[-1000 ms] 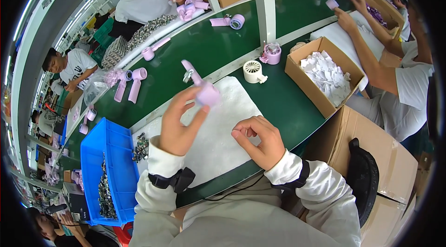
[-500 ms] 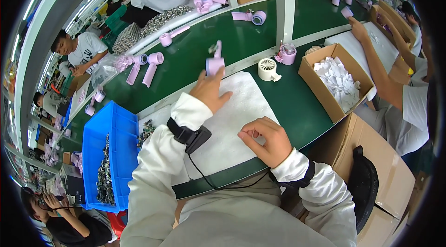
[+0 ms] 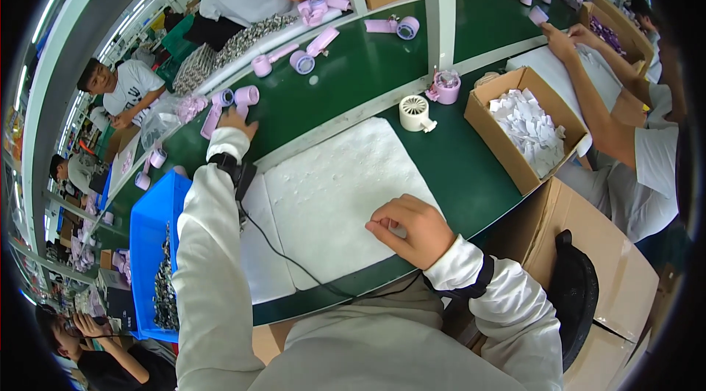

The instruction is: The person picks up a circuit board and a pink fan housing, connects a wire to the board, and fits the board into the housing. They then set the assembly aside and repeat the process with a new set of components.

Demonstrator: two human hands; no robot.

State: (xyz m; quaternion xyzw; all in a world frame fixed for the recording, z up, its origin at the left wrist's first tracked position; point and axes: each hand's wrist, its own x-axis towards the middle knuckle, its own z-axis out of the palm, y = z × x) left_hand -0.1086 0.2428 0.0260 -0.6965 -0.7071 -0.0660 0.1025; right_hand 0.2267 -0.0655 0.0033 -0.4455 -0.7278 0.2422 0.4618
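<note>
My left hand (image 3: 234, 123) reaches to the far left over the green belt, its thumb stretched out to the side. It lies over the handle of a pink handheld-fan shell (image 3: 247, 95), whose round head shows beyond the fingers. A second pink fan shell (image 3: 211, 121) lies just left of it. My right hand (image 3: 415, 228) hovers above the white foam sheet (image 3: 338, 200) with fingers curled and thumb against the index finger. Anything inside that curl is hidden. Another pink fan shell (image 3: 302, 62) with a ringed head lies farther up the belt.
At left stands a blue bin (image 3: 158, 203) of small metal parts. A cream fan head (image 3: 416, 113) and a pink one (image 3: 445, 87) sit beside a carton (image 3: 507, 144) of white slips. A metal post (image 3: 440, 16) rises beyond the table. Co-workers sit around the belt.
My left hand has left the pink fan shell ahead of me and swung left to another. That first shell now lies farther away on the belt. My right hand has barely moved.
</note>
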